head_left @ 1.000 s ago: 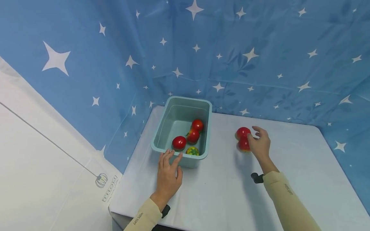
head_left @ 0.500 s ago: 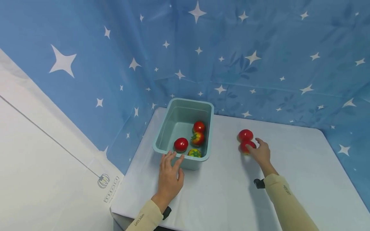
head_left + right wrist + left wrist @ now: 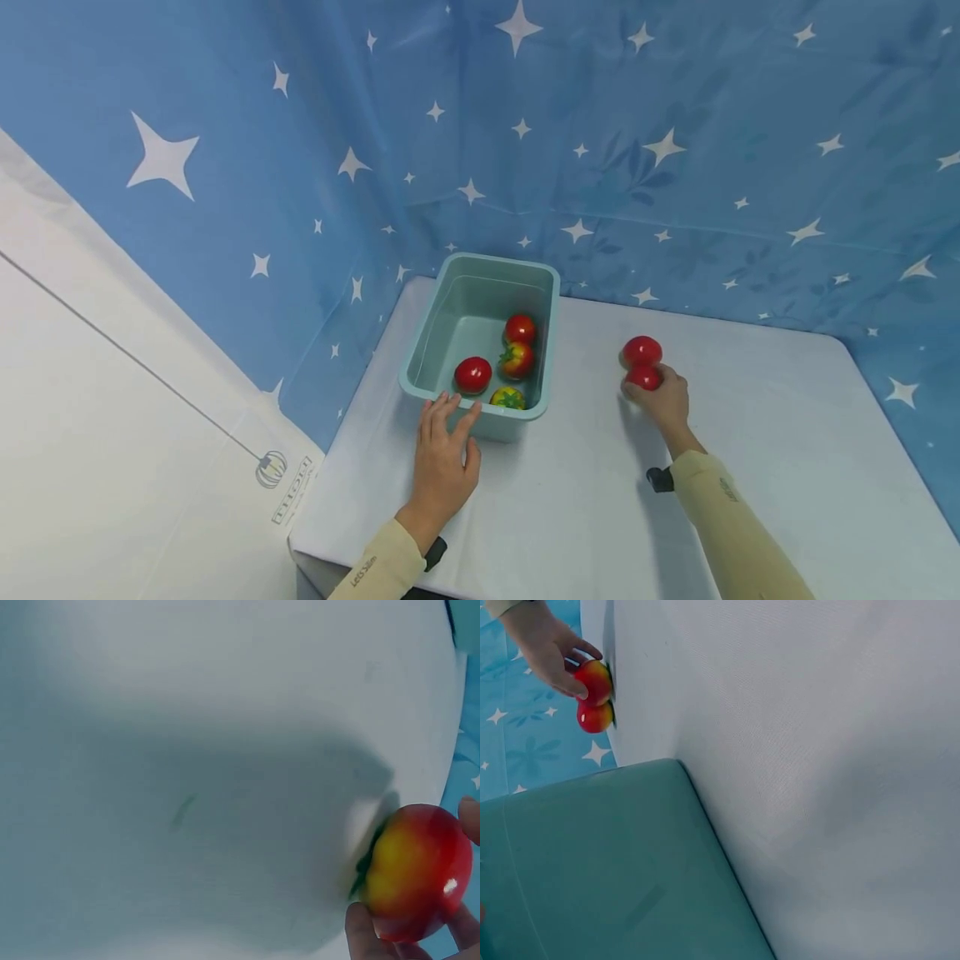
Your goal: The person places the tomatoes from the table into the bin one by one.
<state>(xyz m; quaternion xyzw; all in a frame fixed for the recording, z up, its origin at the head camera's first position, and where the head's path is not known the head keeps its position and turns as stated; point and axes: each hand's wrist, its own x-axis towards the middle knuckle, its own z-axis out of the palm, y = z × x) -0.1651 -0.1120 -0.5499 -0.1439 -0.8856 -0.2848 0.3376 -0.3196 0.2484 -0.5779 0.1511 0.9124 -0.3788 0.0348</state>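
Observation:
My right hand (image 3: 665, 403) grips a red tomato (image 3: 643, 377) on the table, thumb on one side and fingers on the other. In the right wrist view that tomato (image 3: 420, 870) shows a yellow patch and green leaves facing the tabletop. Just behind it, touching it, lies another red tomato (image 3: 642, 350). A teal plastic bin (image 3: 554, 321) stands to the left. My left hand (image 3: 442, 475) rests its fingertips at the bin's near rim, fingers fairly straight. Inside the bin are a red tomato (image 3: 473, 376), two tomatoes side by side (image 3: 517, 360) and a yellow-green one (image 3: 508, 397).
A white-covered table (image 3: 570, 500) carries everything. Behind it and to the left hangs a blue curtain (image 3: 600, 108) with white stars, close to the bin and the table's back edge. A pale panel (image 3: 135, 375) stands at the far left.
My right hand has come down from above and beside the nearer tomato and now grips it. One tomato in the bin has rolled, its green top showing more. The left hand stays at the rim.

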